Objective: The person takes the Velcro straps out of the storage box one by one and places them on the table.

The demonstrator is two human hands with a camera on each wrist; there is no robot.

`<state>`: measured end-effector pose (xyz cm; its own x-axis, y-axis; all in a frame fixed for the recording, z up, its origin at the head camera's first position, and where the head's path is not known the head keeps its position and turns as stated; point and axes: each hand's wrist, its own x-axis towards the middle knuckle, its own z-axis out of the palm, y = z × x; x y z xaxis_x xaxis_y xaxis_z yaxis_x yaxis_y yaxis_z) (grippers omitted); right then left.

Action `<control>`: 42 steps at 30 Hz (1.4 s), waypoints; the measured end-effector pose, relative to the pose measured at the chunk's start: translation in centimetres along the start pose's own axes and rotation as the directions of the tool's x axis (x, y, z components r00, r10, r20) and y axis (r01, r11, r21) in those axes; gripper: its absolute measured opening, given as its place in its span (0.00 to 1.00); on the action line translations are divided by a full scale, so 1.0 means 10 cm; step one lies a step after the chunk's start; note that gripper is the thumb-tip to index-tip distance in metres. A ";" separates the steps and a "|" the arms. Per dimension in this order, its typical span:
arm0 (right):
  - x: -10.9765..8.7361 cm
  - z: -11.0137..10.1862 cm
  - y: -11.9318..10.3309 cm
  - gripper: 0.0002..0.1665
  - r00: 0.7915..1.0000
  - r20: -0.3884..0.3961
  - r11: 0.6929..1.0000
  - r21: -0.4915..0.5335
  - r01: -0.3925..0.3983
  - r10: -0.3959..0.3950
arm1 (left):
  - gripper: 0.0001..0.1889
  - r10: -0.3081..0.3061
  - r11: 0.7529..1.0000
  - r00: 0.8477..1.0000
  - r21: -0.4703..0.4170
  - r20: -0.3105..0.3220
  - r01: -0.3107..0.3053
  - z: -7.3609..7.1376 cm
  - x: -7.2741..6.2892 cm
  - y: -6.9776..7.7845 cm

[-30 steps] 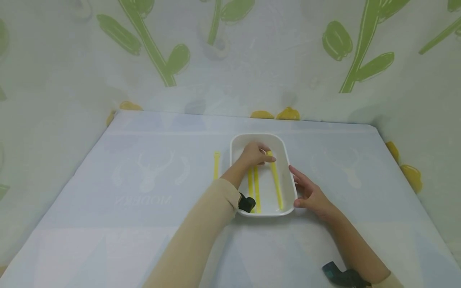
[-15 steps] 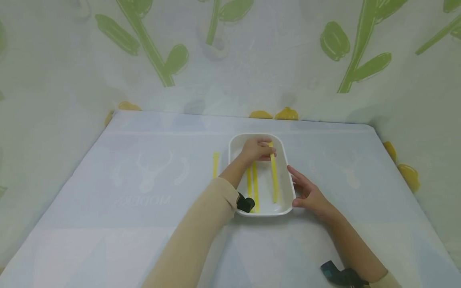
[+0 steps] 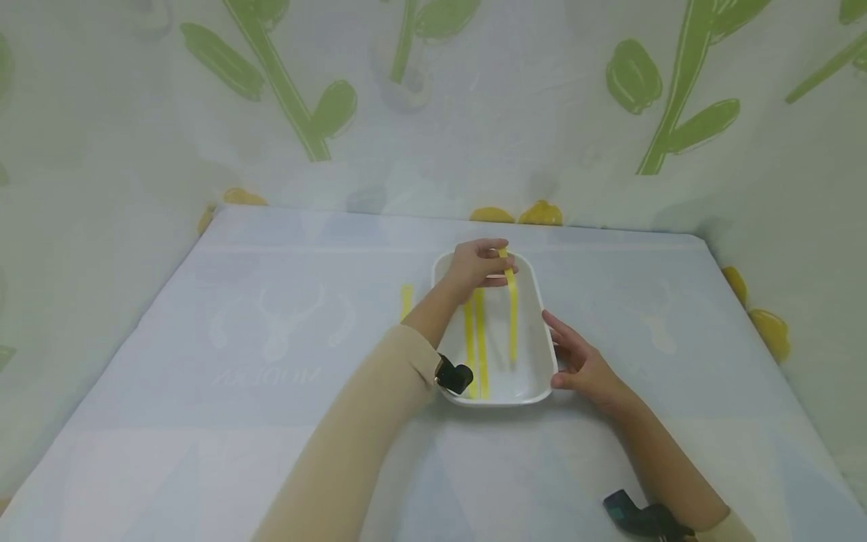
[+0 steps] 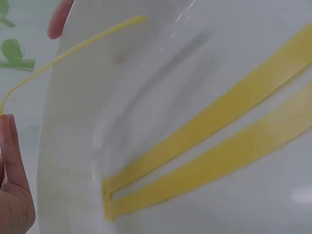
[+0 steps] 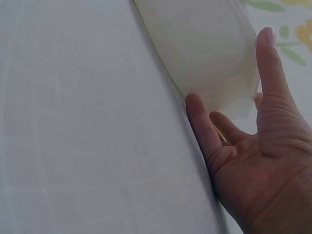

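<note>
Dangling over glossy, round-cornered tray: flat, bent yellow strip.

Two strips side by side in the tray on the table, another strip left of the tray.

My right grip fills the lower right, its digits against a smooth, off-white, curved-walled container at top centre, one rising along its right edge. A pale cloth-covered bench spans the left; green-leafed, yellow-flowered white fabric shows upper right.
</note>
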<state>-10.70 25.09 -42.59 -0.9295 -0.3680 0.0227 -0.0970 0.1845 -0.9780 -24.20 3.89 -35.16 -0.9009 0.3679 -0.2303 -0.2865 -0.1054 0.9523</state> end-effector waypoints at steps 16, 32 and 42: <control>0.00 -0.01 0.06 0.53 0.996 0.045 0.994 0.081 0.073 -0.077 | 0.33 0.019 0.997 0.999 0.071 0.043 -0.022 -0.27 -0.15 0.27; 0.03 0.02 0.05 0.53 0.997 0.041 0.996 0.061 0.065 -0.068 | 0.35 0.028 0.957 0.999 0.288 0.022 -0.033 -0.68 -0.39 0.44; 0.02 0.02 0.04 0.53 0.997 0.045 0.995 0.078 0.062 -0.065 | 0.36 -0.004 0.946 0.999 0.322 -0.041 0.017 -1.01 -0.54 0.40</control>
<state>-10.83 24.89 -43.04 -0.9043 -0.4198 0.0772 -0.1259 0.0894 -0.9880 -23.81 -7.86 -32.17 -0.9123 0.3305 -0.2418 -0.1810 0.2043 0.9620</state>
